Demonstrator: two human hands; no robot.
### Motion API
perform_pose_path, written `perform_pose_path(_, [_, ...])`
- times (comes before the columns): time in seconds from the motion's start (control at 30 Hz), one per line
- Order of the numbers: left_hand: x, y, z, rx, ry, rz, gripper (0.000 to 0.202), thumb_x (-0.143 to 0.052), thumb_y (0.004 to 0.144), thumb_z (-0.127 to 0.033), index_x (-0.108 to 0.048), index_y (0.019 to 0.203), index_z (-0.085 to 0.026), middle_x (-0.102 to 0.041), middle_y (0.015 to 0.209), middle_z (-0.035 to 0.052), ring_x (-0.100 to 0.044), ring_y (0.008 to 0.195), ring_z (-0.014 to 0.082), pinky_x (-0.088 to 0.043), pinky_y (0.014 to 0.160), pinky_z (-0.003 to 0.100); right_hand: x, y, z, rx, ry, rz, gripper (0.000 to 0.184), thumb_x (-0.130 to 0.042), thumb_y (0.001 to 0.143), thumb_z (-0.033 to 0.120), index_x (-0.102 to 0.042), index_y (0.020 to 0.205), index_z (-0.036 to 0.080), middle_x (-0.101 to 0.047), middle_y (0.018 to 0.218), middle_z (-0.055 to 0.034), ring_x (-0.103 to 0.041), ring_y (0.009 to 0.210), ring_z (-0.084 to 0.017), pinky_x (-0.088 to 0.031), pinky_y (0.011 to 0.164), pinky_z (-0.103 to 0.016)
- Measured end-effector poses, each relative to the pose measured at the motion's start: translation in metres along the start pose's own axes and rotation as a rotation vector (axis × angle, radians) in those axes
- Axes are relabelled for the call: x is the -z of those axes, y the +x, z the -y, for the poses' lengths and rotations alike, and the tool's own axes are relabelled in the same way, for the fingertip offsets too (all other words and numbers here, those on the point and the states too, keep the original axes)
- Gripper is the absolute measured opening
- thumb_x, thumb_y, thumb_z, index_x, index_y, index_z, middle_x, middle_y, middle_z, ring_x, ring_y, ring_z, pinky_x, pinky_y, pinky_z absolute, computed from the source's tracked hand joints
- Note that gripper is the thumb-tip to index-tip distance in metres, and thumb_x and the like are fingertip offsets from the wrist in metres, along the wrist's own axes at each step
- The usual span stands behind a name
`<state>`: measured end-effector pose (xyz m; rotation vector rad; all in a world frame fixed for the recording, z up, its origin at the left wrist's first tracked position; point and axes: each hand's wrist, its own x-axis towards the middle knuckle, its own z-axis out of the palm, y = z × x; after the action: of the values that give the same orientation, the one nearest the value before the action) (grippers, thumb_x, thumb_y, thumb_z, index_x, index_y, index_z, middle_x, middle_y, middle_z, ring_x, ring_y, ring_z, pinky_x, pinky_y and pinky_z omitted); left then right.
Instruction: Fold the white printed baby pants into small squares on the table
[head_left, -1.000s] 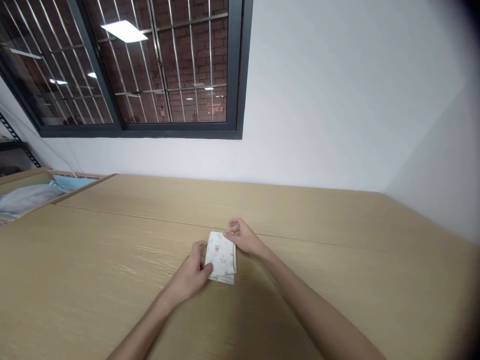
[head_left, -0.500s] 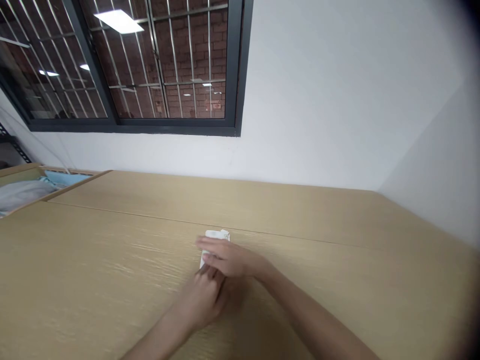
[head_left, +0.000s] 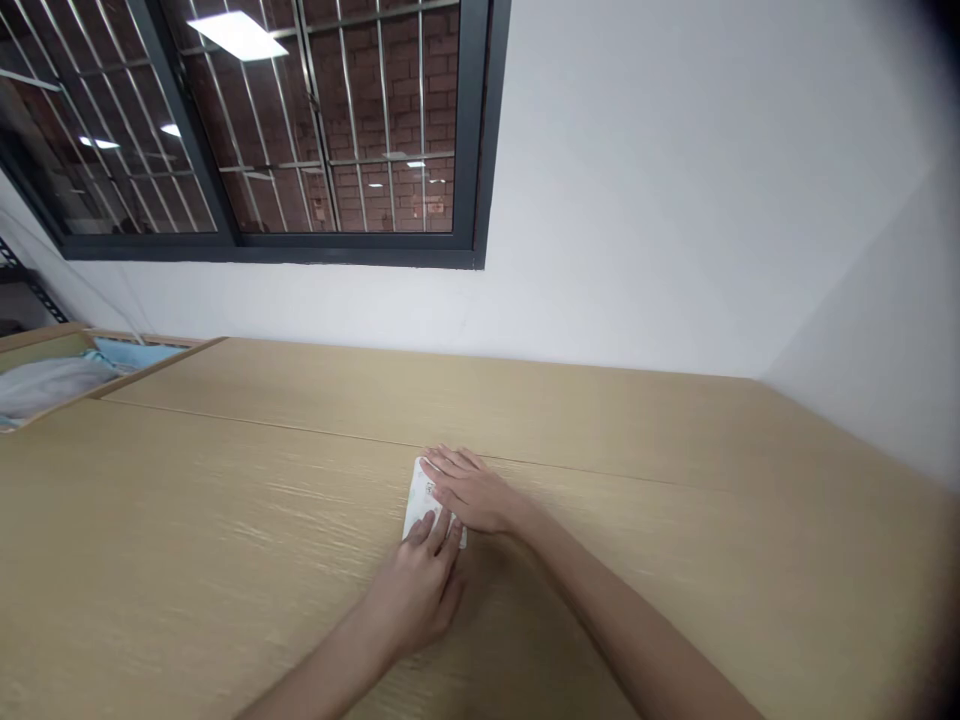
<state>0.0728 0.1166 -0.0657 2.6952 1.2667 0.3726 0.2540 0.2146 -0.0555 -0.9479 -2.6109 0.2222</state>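
Observation:
A small flat white packet with faint printing lies on the light wooden surface, just on my side of a thin seam. My left hand rests its fingertips on the packet's near end, fingers stretched forward and somewhat apart. Lying flat over the packet's far right side is my right hand, its fingers extended and their tips reaching the far edge. Between the two hands, the left side and part of the middle of the packet show; the rest is covered.
At the far left is an open wooden-edged compartment holding white and light blue soft material. A white wall rises behind the surface and along the right. Above is a dark-framed window with metal bars.
My right hand has slid right and slightly away from me, off the packet's middle, uncovering more of it. My left fingers, curled before, are now stretched over its near end.

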Motion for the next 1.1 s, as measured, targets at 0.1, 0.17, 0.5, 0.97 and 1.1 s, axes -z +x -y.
perform_pose_path(0.1, [-0.004, 0.000, 0.002, 0.011, -0.015, -0.014, 0.057, -0.048, 0.095, -0.033, -0.044, 0.149, -0.015, -0.044, 0.154, 0.0163, -0.041, 0.142, 0.0415, -0.047, 0.111, 0.058, -0.003, -0.002, -0.008, -0.033, -0.005, -0.009, 0.051, -0.033, 0.108, 0.037, -0.037, 0.156, 0.021, -0.031, 0.163, -0.0105, -0.025, 0.152, -0.027, -0.023, 0.123, -0.055])
perform_pose_path(0.17, [-0.004, 0.000, 0.003, 0.007, -0.042, -0.038, 0.055, -0.046, 0.097, -0.033, -0.044, 0.149, -0.017, -0.048, 0.152, 0.0134, -0.042, 0.142, 0.0388, -0.047, 0.112, 0.056, -0.005, -0.003, -0.010, -0.051, 0.014, -0.011, 0.053, -0.031, 0.108, 0.038, -0.034, 0.157, 0.019, -0.028, 0.164, -0.0108, -0.023, 0.153, -0.026, -0.021, 0.124, -0.053])
perform_pose_path(0.5, [0.020, 0.007, 0.039, 0.238, -0.151, -0.314, 0.024, -0.038, 0.099, -0.029, -0.060, 0.097, -0.020, -0.068, 0.098, 0.0100, -0.063, 0.098, 0.0260, -0.049, 0.089, 0.043, -0.017, -0.009, -0.023, -0.322, 0.363, -0.241, 0.063, -0.024, 0.107, 0.053, -0.031, 0.158, 0.017, -0.028, 0.164, -0.0145, -0.026, 0.152, -0.024, -0.020, 0.125, -0.050])
perform_pose_path(0.97, [0.008, 0.013, 0.050, 0.453, -0.095, -0.224, 0.025, -0.044, 0.099, -0.036, -0.053, 0.081, -0.021, -0.068, 0.086, 0.0090, -0.063, 0.083, 0.0252, -0.040, 0.076, 0.036, -0.016, -0.006, -0.026, -0.368, 0.469, -0.531, 0.022, -0.053, 0.095, 0.038, -0.065, 0.100, 0.019, -0.065, 0.096, -0.0068, -0.060, 0.090, -0.021, -0.050, 0.083, -0.037])
perform_pose_path(1.1, [0.005, 0.015, 0.051, 0.460, -0.122, -0.202, 0.023, -0.043, 0.099, -0.034, -0.053, 0.084, -0.020, -0.069, 0.087, 0.0094, -0.064, 0.084, 0.0246, -0.040, 0.077, 0.035, -0.016, -0.007, -0.020, -0.344, 0.393, -0.450, 0.021, -0.063, 0.091, 0.037, -0.067, 0.099, 0.018, -0.064, 0.090, -0.0045, -0.059, 0.083, -0.020, -0.048, 0.080, -0.035])
